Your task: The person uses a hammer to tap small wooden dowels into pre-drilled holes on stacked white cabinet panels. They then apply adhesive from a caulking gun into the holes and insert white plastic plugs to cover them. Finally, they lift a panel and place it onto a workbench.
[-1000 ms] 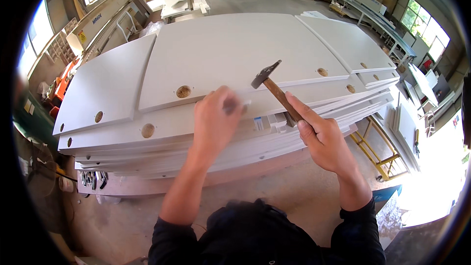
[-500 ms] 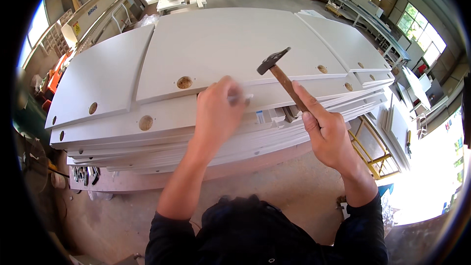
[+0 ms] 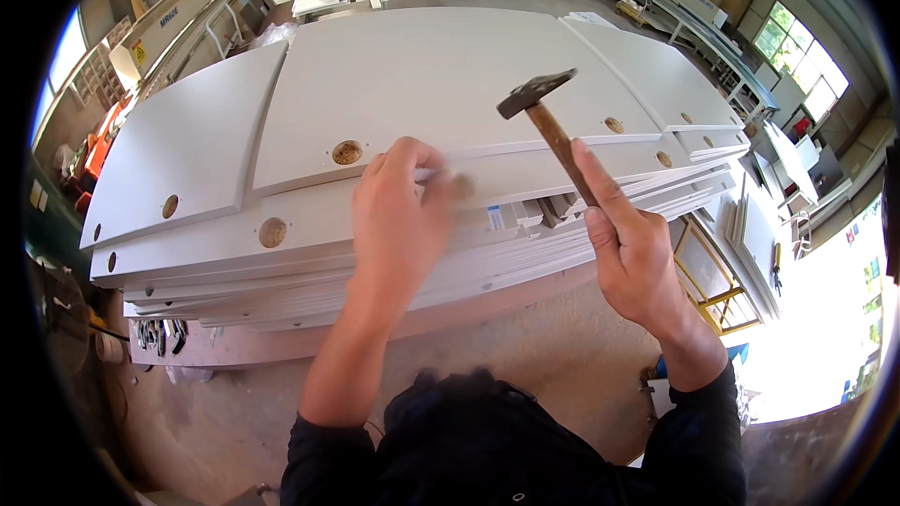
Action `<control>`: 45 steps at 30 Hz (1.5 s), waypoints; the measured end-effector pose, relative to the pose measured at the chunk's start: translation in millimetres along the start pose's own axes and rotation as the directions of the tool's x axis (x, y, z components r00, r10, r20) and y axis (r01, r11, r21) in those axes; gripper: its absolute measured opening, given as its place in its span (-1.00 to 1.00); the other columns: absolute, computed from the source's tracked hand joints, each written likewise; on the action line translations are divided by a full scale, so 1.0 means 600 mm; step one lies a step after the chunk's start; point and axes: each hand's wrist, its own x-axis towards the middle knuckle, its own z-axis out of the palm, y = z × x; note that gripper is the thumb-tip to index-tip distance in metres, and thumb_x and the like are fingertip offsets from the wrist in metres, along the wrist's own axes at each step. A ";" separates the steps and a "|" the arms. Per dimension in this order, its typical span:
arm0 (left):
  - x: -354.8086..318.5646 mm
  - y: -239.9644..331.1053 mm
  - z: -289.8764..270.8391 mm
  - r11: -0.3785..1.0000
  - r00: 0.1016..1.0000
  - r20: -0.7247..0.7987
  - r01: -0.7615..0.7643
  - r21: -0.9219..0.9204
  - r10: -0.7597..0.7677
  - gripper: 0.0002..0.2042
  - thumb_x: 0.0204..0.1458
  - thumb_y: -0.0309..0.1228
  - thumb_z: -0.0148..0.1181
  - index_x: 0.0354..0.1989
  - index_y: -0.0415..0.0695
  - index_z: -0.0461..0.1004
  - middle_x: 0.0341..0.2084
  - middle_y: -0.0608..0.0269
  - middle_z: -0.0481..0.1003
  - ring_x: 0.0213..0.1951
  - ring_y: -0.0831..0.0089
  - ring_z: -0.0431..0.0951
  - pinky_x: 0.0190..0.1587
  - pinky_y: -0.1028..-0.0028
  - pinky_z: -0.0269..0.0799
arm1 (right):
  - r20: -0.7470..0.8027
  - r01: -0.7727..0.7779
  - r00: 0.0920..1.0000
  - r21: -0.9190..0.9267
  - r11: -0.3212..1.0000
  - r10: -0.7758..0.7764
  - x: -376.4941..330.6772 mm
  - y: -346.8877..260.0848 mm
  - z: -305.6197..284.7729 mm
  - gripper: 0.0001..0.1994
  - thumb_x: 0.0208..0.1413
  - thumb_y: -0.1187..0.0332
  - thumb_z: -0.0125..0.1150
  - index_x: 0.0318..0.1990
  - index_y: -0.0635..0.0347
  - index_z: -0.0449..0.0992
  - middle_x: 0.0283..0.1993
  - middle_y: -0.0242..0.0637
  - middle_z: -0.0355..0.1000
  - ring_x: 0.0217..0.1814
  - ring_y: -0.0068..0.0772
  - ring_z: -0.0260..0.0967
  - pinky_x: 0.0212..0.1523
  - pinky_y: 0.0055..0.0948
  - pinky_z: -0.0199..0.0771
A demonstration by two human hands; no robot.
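Note:
My right hand [image 3: 633, 258] is wrapped round the wooden handle of a hammer [image 3: 553, 122], index finger stretched along it. The dark steel head is up, over the big white panel [image 3: 422, 66]. My left hand [image 3: 398, 211] is above the front edge of the stack, left of the hammer. Its fingers are curled in a pinch, and blur at the tips hides what they hold. Beside it, a round hole [image 3: 347, 153] with bare chipboard inside sits in the panel. Another hole [image 3: 273, 232] shows in the panel below.
More white panels [image 3: 187, 131] lie left and right on the stack. Several small metal parts [image 3: 161, 335] rest on the pinkish base [image 3: 281, 345] at the lower left. Beyond the stack, to the right, stands a yellow frame [image 3: 717, 286]. A long machine bed [image 3: 694, 42] runs along the back right.
My left hand has shifted slightly left and down, its fingertips still smeared by motion. The hammer has tipped a little to the right, still in my right hand. The view has moved slightly.

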 end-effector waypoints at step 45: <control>0.026 -0.030 -0.049 0.991 0.972 0.191 0.132 0.032 -0.136 -0.78 0.00 -0.68 0.40 -0.21 -0.28 0.49 -0.39 0.05 0.67 -0.28 0.24 0.70 -0.13 0.29 0.58 | 0.230 -0.111 0.963 -0.123 0.986 0.137 0.039 -0.041 0.028 -0.42 0.41 0.50 0.04 0.55 -0.13 0.30 0.16 0.18 0.58 0.02 0.29 0.58 0.15 -0.26 0.53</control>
